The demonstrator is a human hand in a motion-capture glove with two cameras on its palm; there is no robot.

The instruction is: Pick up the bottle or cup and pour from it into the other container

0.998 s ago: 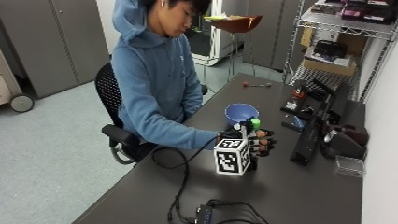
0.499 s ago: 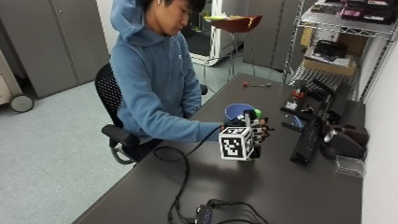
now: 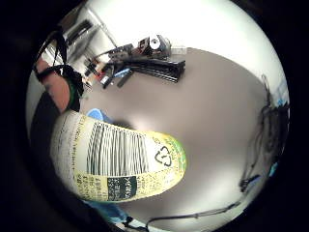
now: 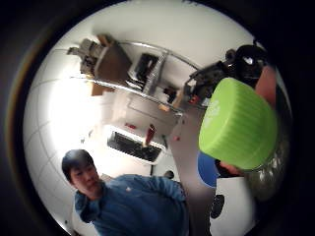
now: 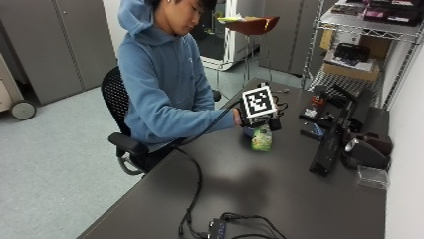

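The gloved right hand (image 5: 255, 118) wraps its fingers around the bottle (image 5: 261, 139) and holds it above the table (image 5: 278, 189), the bottle hanging just below the hand. Up close against the palm, the bottle's yellow-green label (image 3: 120, 162) shows a barcode and a recycling triangle; the small print beside them is too fine to read. Its green ribbed cap (image 4: 238, 123) is on, right by the thumb side, with pale embossed writing that can't be made out. Just behind the bottle, under the hand, sits the blue cup (image 4: 207, 169), mostly hidden in the outside view. Further out on the table lie dark gear (image 5: 338, 139) and cables (image 5: 225, 226).
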